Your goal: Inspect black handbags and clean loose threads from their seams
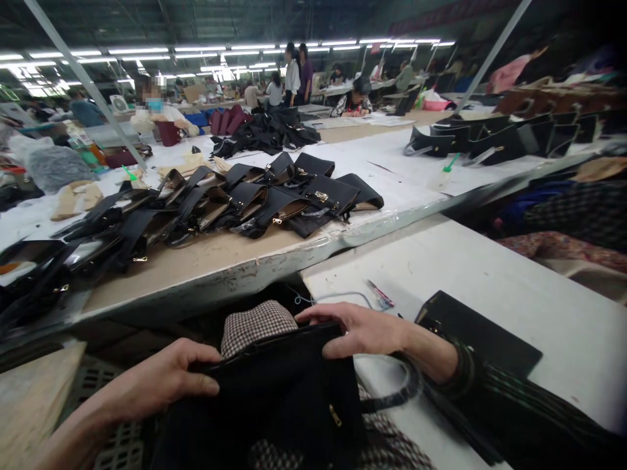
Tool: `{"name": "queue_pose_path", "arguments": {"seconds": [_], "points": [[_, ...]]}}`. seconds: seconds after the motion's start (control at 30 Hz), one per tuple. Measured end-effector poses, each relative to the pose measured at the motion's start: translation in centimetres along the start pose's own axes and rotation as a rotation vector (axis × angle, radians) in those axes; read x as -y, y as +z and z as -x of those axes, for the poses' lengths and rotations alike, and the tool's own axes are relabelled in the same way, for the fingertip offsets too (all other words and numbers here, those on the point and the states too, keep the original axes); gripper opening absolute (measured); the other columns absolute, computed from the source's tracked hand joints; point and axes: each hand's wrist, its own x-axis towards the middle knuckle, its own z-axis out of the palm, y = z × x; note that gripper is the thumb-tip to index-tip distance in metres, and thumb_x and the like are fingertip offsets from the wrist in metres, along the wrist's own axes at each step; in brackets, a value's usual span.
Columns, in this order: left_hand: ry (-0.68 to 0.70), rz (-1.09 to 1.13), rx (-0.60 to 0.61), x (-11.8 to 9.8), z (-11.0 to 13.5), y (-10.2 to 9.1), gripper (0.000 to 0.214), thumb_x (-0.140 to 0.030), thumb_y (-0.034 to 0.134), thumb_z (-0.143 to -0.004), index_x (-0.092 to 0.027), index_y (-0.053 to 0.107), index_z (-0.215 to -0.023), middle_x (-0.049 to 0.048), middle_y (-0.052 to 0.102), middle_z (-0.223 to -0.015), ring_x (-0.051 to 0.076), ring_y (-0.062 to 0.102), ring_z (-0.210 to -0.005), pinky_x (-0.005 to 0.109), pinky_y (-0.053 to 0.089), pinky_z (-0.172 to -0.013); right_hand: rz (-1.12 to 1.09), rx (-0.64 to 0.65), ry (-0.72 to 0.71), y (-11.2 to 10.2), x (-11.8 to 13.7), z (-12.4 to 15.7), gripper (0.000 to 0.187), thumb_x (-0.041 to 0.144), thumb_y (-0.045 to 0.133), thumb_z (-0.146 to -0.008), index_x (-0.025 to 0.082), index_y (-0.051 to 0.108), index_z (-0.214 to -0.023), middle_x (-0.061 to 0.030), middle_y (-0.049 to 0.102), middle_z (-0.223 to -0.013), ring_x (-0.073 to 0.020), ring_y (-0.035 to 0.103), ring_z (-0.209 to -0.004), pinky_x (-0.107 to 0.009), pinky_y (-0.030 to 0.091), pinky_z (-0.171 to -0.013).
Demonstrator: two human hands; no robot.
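Observation:
A black handbag (274,405) with a small gold clasp rests on my lap at the bottom of the head view. My left hand (157,382) is closed on its upper left edge, thumb on top. My right hand (360,329) grips the bag's top right edge, fingers curled over it. A checked cloth (255,323) shows just behind the bag's rim. The bag's black handle (401,385) loops out below my right wrist.
A flat black bag piece (475,333) lies on the white table (490,274) beside my right forearm. Several black bags (235,199) are heaped on the long bench (206,264) ahead. More bags (490,140) lie far right. Other people work at the back.

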Motion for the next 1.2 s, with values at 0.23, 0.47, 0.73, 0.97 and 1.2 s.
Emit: {"name": "queue_pose_path", "arguments": {"seconds": [0.23, 0.47, 0.73, 0.97, 1.2], "points": [[0.01, -0.029, 0.086, 3.1, -2.7, 0.9, 0.034, -0.028, 0.07, -0.076, -0.018, 0.071, -0.108, 0.001, 0.075, -0.102, 0.025, 0.067, -0.095, 0.029, 0.053, -0.08, 0.091, -0.019, 0.02, 1.6, -4.9, -1.8, 0.057, 0.022, 0.064, -0.08, 0.023, 0.051, -0.136, -0.0048, 0.061, -0.124, -0.0215, 0.057, -0.109, -0.035, 0.045, -0.097], [0.07, 0.121, 0.091, 2.1, -3.9, 0.8, 0.05, -0.04, 0.068, -0.085, -0.029, 0.057, -0.133, 0.0007, 0.061, -0.137, 0.025, 0.054, -0.127, 0.031, 0.042, -0.106, 0.055, -0.099, 0.014, 1.9, -3.0, -2.7, 0.043, 0.041, 0.058, -0.091, 0.021, 0.055, -0.128, -0.0058, 0.063, -0.119, -0.0193, 0.06, -0.106, -0.033, 0.047, -0.094], [0.07, 0.113, 0.138, -0.5, -4.6, 1.3, 0.048, -0.044, 0.065, -0.087, -0.032, 0.058, -0.133, -0.0016, 0.066, -0.131, 0.026, 0.059, -0.12, 0.032, 0.047, -0.101, 0.61, -0.202, -0.212, 2.9, -1.0, -3.2, 0.024, 0.031, 0.059, -0.092, 0.02, 0.058, -0.113, -0.0061, 0.063, -0.113, -0.0167, 0.058, -0.102, -0.03, 0.047, -0.089], [0.049, 0.01, 0.07, -0.7, -4.9, 1.2, 0.051, -0.048, 0.066, -0.084, -0.03, 0.061, -0.132, -0.0002, 0.066, -0.13, 0.028, 0.057, -0.121, 0.035, 0.044, -0.106, 0.912, -0.219, -0.205, 3.7, -0.7, -2.9, 0.016, 0.032, 0.052, -0.096, 0.022, 0.061, -0.106, -0.0033, 0.064, -0.111, -0.0178, 0.059, -0.098, -0.031, 0.046, -0.083], [0.014, 0.058, 0.096, -0.6, -5.0, 1.2, 0.049, -0.047, 0.065, -0.085, -0.029, 0.062, -0.13, 0.0008, 0.07, -0.12, 0.027, 0.061, -0.114, 0.034, 0.047, -0.099, 0.777, -0.306, -0.229, 4.3, -1.7, -2.7, 0.021, 0.033, 0.048, -0.098, 0.021, 0.064, -0.099, -0.0016, 0.066, -0.101, -0.0131, 0.06, -0.091, -0.025, 0.046, -0.077]]}}
